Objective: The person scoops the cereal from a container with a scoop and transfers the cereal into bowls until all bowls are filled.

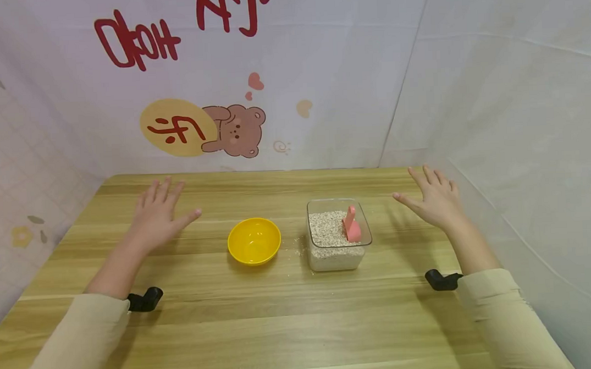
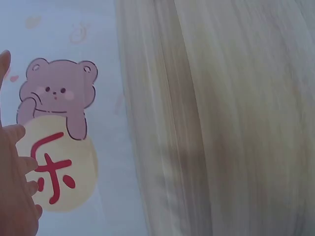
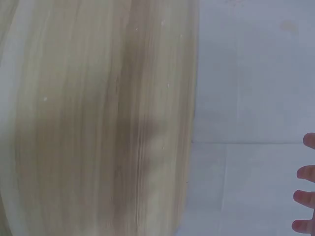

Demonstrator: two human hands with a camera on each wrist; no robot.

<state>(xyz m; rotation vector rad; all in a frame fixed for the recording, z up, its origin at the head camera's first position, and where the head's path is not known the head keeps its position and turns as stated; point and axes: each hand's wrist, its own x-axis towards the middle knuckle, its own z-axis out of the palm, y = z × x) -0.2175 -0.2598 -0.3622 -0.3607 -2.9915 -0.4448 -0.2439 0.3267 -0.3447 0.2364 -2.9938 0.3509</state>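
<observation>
In the head view a yellow bowl [image 1: 254, 242] stands near the middle of the table, with a shiny inside. To its right is a clear square container [image 1: 335, 258] holding pale oat flakes [image 1: 327, 227]. A pink scoop [image 1: 352, 230] sits in the flakes, its handle pointing up. My left hand [image 1: 155, 218] hovers left of the bowl, fingers spread and holding nothing. Right of the container, my right hand [image 1: 436, 200] is also spread and touches nothing. Only fingers of the left hand [image 2: 17, 172] and right hand [image 3: 306, 196] show at the edges of the wrist views.
The wooden table [image 1: 222, 331] meets a white cloth backdrop [image 1: 341, 94] with a printed bear [image 1: 238, 131] and red characters. A white side cloth [image 1: 537, 157] hangs close beside the right arm. A few flakes [image 1: 298, 252] lie scattered between bowl and container.
</observation>
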